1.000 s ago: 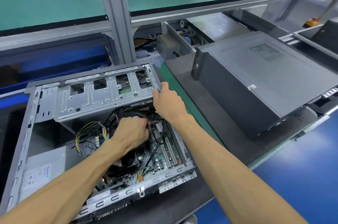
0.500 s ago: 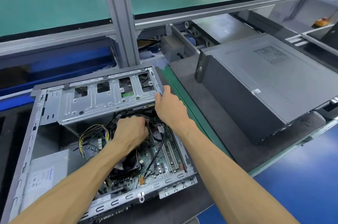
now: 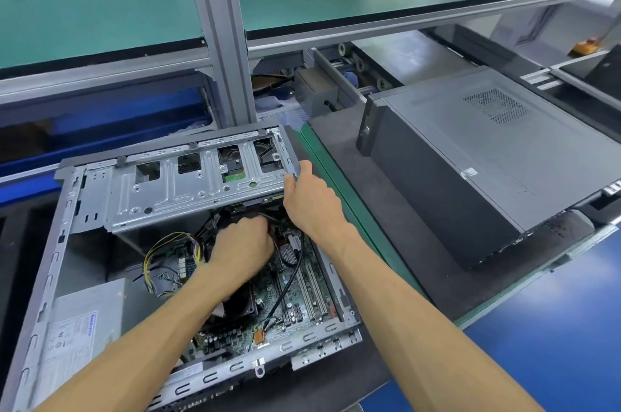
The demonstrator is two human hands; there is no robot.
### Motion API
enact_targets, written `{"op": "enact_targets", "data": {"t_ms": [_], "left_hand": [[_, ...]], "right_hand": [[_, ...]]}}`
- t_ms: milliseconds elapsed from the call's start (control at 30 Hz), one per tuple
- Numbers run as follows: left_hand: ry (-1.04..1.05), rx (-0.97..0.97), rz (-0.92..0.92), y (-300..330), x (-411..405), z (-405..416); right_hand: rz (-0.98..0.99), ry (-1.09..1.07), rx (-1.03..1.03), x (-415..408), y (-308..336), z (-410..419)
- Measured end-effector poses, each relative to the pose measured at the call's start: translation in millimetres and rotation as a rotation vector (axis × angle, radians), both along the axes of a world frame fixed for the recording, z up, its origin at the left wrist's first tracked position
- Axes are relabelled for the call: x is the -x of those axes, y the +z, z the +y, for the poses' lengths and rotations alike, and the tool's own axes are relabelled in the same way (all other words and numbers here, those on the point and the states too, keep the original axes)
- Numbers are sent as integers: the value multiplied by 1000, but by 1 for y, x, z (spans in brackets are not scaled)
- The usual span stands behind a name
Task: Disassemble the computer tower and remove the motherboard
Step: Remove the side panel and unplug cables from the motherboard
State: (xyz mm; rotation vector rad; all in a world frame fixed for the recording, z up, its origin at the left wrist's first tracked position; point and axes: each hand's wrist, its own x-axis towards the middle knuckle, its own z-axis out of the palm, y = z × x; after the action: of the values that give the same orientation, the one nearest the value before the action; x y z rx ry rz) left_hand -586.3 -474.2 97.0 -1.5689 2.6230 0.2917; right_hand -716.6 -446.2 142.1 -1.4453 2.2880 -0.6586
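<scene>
Beneath your right hand (image 3: 307, 201) gripping the drive cage (image 3: 188, 183) corner to steady it, your left hand (image 3: 242, 248) curls around a black cable (image 3: 285, 287) over the motherboard (image 3: 302, 297), seemingly to unplug it.

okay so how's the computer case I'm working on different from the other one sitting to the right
The near case has its side panel off, so the motherboard, cables and drive cage show; the other case is closed, with a solid side panel and a vent grille. Both hands are at the near case: the left hand reaches inside and the right hand is at its edge; nothing touches the other case. Both lie on their sides.
</scene>
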Motion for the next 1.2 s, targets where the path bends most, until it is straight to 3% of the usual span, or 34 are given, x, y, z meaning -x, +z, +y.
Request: {"op": "enact_targets", "data": {"t_ms": [33,167,200,267,367,467,500,600,700,767,833,867,933,1000,1100,1200], "left_hand": [[72,-202,156,2,0,5],[686,-1296,1203,20,-13,7],[786,-1450,1332,24,-15,7],[904,-1534,1389,27,-12,8],[748,-1184,1225,27,0,20],[207,-485,984,26,6,40],[127,-408,947,24,6,44],[194,-619,946,25,-4,36],[212,-740,729,31,-22,18],[91,-581,454,33,-27,19],[5,-234,162,28,-22,27],[-19,-44,54,27,-20,30],[-28,157,-39,28,-17,30],[-104,207,-70,26,-14,25],[-392,207,-115,25,-3,29],[-367,179,-141,22,12,28]], "right_hand": [[2,-1,2,0,0,0],[8,-3,7,-1,-1,-2],[13,-5,7,-1,-1,-2],[18,-10,7,-1,-2,-2],[1,-25,4,-1,-2,-3],[-12,-46,-7,0,-1,-5],[-13,-52,-8,0,-1,-5],[-27,-36,-7,0,0,-3],[-62,-32,-10,1,1,-3],[-83,-26,-6,1,1,-2],[-95,-25,1,1,1,-2],[-100,-26,2,1,2,-2],[-111,-29,3,1,2,-2],[-118,-34,2,1,2,-2],[-120,-32,10,1,1,-2],[-116,-30,13,2,1,-2]]}}
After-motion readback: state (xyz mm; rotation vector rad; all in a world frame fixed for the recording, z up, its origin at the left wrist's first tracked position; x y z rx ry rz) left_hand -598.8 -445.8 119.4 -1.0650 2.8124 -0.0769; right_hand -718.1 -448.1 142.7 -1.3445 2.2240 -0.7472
